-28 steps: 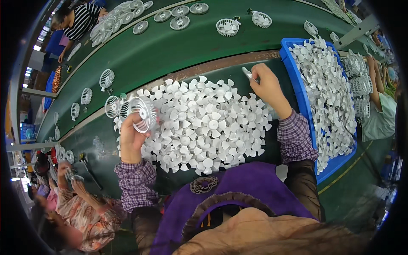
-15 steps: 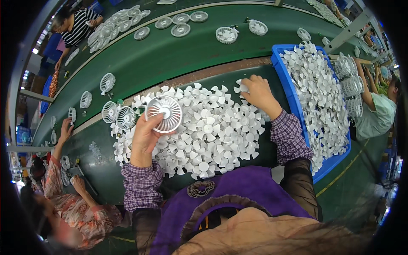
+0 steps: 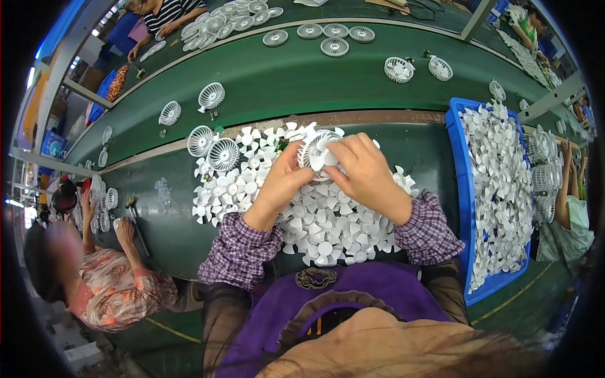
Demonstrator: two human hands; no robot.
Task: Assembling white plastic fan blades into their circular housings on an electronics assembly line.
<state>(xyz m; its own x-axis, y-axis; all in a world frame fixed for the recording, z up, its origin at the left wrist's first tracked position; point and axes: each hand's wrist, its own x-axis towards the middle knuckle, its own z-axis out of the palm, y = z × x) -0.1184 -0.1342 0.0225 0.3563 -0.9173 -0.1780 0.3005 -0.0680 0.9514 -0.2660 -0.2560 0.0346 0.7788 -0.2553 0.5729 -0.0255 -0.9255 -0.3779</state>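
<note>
Over the pile of white fan blades [image 3: 346,220], my left hand [image 3: 280,179] is closed round a round white slatted fan housing [image 3: 307,151], its open side turned toward my right. My right hand [image 3: 368,173] pinches a white fan blade [image 3: 322,157] at the mouth of that housing. Whether the blade sits on a shaft inside is hidden by my fingers. Two more fan housings, one farther left [image 3: 200,141] and one nearer the pile [image 3: 224,155], rest at the pile's far left edge.
A blue crate [image 3: 461,189] full of fan blades stands at my right, with stacked housings [image 3: 545,170] beyond it. Ahead runs a green conveyor belt [image 3: 265,85] carrying scattered housings and round grilles. A hammer-like tool [image 3: 138,227] lies left, near a co-worker's patterned sleeve [image 3: 123,290].
My right hand has come left from the pile's far right edge with a fan blade, meeting the housing. My left hand has turned the housing's grille face away. The view has shifted.
</note>
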